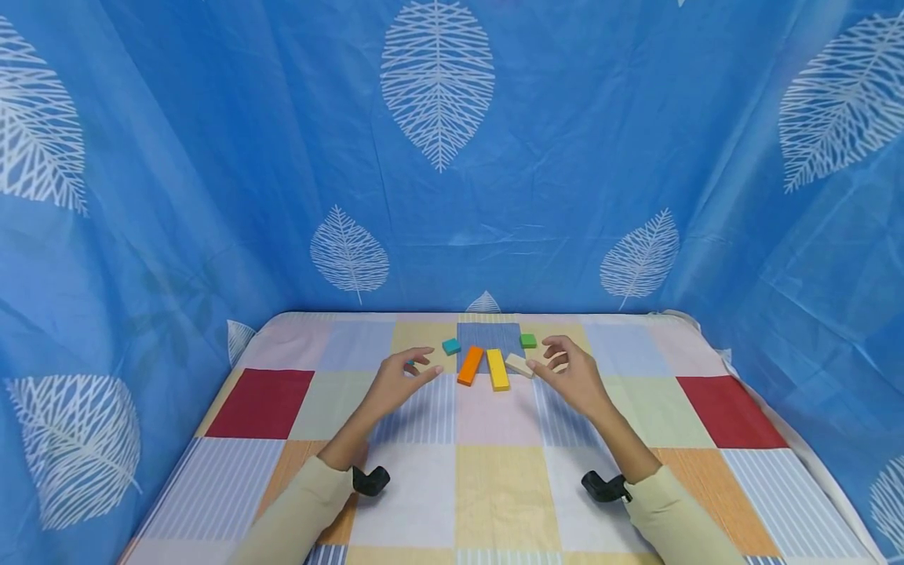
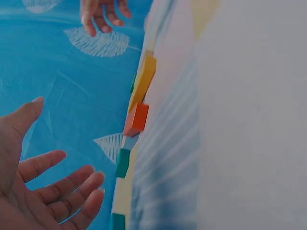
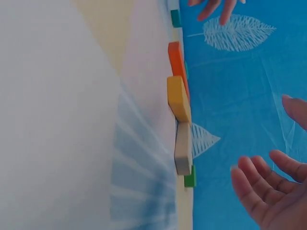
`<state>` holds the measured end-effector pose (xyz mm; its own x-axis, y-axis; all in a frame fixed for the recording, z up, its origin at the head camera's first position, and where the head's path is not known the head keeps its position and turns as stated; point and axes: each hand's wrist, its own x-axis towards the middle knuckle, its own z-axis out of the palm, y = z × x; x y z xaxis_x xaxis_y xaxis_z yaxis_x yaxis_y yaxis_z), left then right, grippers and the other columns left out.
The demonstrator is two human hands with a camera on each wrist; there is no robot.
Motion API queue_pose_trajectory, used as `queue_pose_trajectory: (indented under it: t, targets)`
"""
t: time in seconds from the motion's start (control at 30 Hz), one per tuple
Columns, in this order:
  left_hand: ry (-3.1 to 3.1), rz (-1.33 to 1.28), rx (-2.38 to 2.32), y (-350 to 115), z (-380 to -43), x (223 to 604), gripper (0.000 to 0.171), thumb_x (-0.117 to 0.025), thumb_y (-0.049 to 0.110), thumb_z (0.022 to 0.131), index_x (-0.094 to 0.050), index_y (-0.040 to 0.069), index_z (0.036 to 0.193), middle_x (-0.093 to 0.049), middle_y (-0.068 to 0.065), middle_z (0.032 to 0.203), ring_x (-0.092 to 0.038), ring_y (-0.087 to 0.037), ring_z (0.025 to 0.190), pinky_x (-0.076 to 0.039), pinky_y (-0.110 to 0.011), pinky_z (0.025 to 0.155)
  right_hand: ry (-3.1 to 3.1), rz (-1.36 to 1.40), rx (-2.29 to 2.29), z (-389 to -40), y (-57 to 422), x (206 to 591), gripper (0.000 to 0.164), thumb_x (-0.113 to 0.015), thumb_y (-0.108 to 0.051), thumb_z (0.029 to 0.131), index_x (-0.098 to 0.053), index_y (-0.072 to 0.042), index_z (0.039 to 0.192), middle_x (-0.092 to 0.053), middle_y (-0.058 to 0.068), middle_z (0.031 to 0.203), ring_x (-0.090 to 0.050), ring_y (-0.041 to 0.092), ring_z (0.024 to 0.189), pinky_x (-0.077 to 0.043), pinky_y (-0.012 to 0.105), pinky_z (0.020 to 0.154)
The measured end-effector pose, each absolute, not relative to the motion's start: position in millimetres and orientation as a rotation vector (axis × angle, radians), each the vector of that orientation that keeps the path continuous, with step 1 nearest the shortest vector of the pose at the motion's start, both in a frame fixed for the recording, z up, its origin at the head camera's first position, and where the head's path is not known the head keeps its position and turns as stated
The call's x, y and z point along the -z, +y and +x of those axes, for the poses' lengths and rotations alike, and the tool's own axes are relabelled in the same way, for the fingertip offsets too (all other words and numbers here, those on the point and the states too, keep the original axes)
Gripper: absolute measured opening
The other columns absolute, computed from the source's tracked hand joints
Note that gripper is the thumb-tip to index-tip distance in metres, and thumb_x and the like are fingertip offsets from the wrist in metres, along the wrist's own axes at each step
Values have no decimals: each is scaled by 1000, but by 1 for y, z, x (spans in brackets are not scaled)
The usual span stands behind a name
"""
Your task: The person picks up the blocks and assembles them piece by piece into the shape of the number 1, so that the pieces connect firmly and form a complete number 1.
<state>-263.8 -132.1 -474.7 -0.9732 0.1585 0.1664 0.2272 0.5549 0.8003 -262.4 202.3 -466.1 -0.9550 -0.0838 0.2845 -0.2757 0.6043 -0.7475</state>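
Several coloured blocks lie on the cloth between my hands. An orange block (image 1: 470,366) and a yellow block (image 1: 497,370) lie lengthwise in the middle, with a cream block (image 1: 519,365) slanting beside the yellow one. Smaller blocks flank them: a teal block (image 1: 451,346) on the left and a green block (image 1: 528,340) on the right. Another teal block (image 2: 118,221) is partly hidden behind my left hand (image 1: 404,378) in the head view. Relaxed and apart from the blocks, that hand holds nothing. My right hand (image 1: 574,373), fingers loosely bent, hovers near the cream block with nothing in it.
A patchwork cloth (image 1: 497,494) covers the table, with a dark blue patch (image 1: 487,336) under the blocks. Blue leaf-print curtains (image 1: 537,196) close off the back and both sides. A black wrist camera (image 1: 370,480) sits on the left wrist, another wrist camera (image 1: 603,486) on the right.
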Motion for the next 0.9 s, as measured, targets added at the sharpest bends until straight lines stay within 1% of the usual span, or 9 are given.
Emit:
queue_pose_trajectory:
  t: [0.1,0.2,0.33,0.4,0.5,0.63,0.77,0.8,0.9]
  targets:
    - [-2681,-334,1551,-129,-267,479,51,-74,39,93,-66,10,134,-72,-11,115,-67,-25,91,-58,-35,73,-2638,254,-1400,-262,200,467,57,-78,-38,90,-58,-4,131,-65,11,107,-65,25,92,-55,35,73]
    - [-2639,-307,1748,-126,-270,482,45,-71,36,96,-67,9,132,-73,-10,112,-70,-28,91,-59,-37,76,-2642,229,-1546,-262,197,468,58,-78,-37,90,-58,-2,132,-65,12,107,-65,26,90,-57,41,75]
    - [-2552,-240,2002,-122,-275,488,42,-68,33,99,-67,4,130,-74,-14,109,-72,-30,93,-59,-37,82,-2635,213,-1703,-264,193,472,56,-78,-27,91,-56,1,134,-64,15,109,-65,33,89,-58,48,76]
    - [-2521,-195,2085,-119,-277,491,42,-68,31,99,-66,3,130,-74,-16,108,-72,-31,94,-58,-37,84,-2642,197,-1738,-265,190,474,55,-78,-24,91,-56,2,134,-64,15,107,-65,36,89,-58,47,75]
    - [-2481,-141,2189,-115,-279,493,43,-68,28,99,-64,0,132,-73,-19,108,-71,-33,96,-58,-37,85,-2654,169,-1780,-267,187,477,56,-79,-25,91,-55,1,134,-64,14,105,-65,38,88,-58,45,75]
    - [-2449,-71,2268,-109,-285,499,43,-67,26,99,-63,-1,132,-74,-19,106,-72,-31,93,-58,-37,83,-2664,192,-1846,-264,182,476,53,-77,-23,92,-55,3,134,-64,15,105,-66,39,89,-58,46,77]
    - [-2441,-44,2264,-103,-287,504,40,-69,21,97,-65,0,131,-74,-19,104,-72,-28,86,-59,-35,78,-2688,189,-1827,-265,177,480,50,-78,-23,91,-59,4,129,-65,15,101,-68,37,82,-58,43,73]
    - [-2446,-47,2253,-102,-288,506,40,-70,20,97,-65,0,131,-74,-19,103,-71,-27,84,-59,-34,76,-2697,167,-1806,-267,176,485,50,-79,-25,90,-61,2,128,-66,13,99,-68,33,79,-58,40,70]
    - [-2462,-65,2209,-98,-289,508,40,-70,18,96,-65,0,131,-73,-18,100,-70,-23,78,-58,-31,71,-2719,121,-1768,-270,171,488,50,-81,-26,88,-63,2,124,-66,12,96,-67,28,72,-58,37,66]
